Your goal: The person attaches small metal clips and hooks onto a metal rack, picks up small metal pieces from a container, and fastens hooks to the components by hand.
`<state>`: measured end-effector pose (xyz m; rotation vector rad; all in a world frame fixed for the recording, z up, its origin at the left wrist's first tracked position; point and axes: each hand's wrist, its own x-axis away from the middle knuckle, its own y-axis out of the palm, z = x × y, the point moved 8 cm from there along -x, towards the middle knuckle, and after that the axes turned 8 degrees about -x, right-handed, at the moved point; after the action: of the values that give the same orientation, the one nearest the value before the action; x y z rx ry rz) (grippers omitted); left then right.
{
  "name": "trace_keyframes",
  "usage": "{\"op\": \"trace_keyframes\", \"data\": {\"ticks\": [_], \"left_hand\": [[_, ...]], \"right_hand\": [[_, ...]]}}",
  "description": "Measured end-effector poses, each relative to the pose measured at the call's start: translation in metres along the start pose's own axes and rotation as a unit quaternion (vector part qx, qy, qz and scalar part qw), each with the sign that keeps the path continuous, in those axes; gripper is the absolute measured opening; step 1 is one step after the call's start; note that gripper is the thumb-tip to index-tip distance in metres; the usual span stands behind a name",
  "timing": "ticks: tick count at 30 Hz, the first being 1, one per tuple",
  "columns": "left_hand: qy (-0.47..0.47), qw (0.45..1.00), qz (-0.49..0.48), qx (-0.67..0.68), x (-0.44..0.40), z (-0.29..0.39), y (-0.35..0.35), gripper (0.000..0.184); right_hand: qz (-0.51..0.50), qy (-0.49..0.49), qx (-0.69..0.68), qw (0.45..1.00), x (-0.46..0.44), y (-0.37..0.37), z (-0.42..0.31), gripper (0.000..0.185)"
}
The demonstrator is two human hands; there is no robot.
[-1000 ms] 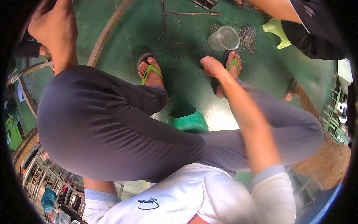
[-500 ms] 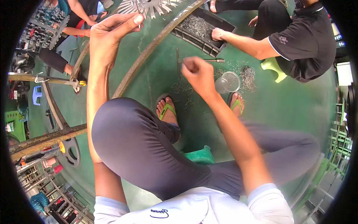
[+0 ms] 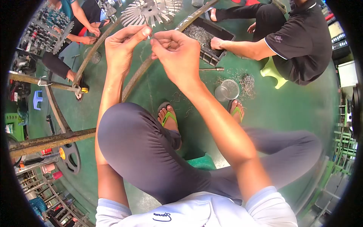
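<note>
My left hand is raised in front of the slotted metal disc. Its thumb and fingers pinch a thin metal rod that points up toward that disc. Close beside it, my right hand has its fingertips pinched together at the rod's lower end. Whatever the right fingers hold is too small and too covered to name. Below and to the right, a clear plastic cup lies on the floor next to a heap of small bent wire pieces.
A co-worker sits at the right, one hand in a black crate of wire pieces. Another person's hands are at upper left. A rusty metal frame crosses the left side. A T-handled tool lies on the floor.
My right hand has moved up and left from above the floor pieces to meet my left hand. The left hand has shifted slightly right and down in view.
</note>
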<state>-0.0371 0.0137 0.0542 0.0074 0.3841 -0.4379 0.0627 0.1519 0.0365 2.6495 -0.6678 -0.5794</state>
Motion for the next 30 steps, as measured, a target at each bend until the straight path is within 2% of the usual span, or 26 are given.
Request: {"op": "trace_keyframes", "data": {"ticks": [12,18,24,27,30], "left_hand": [[0.014,0.998,0.059,-0.009,0.002,-0.002,0.007,0.020],[0.025,0.997,0.072,0.004,0.001,-0.003,0.008,0.020],[0.030,0.997,0.075,0.002,0.002,-0.002,0.012,0.020],[0.032,0.996,0.080,-0.008,0.000,-0.003,0.011,0.022],[0.052,0.995,0.088,-0.007,0.001,0.002,0.013,0.024]], "right_hand": [[-0.013,-0.010,0.051,0.999,-0.003,-0.004,0.005,0.013],[0.028,-0.042,0.062,0.997,-0.003,-0.014,-0.005,0.014],[0.008,-0.036,0.054,0.998,-0.003,-0.010,-0.003,0.015],[-0.014,-0.059,0.082,0.995,-0.010,-0.007,-0.002,0.017],[-0.041,-0.038,0.128,0.990,-0.024,-0.007,-0.001,0.019]]}}
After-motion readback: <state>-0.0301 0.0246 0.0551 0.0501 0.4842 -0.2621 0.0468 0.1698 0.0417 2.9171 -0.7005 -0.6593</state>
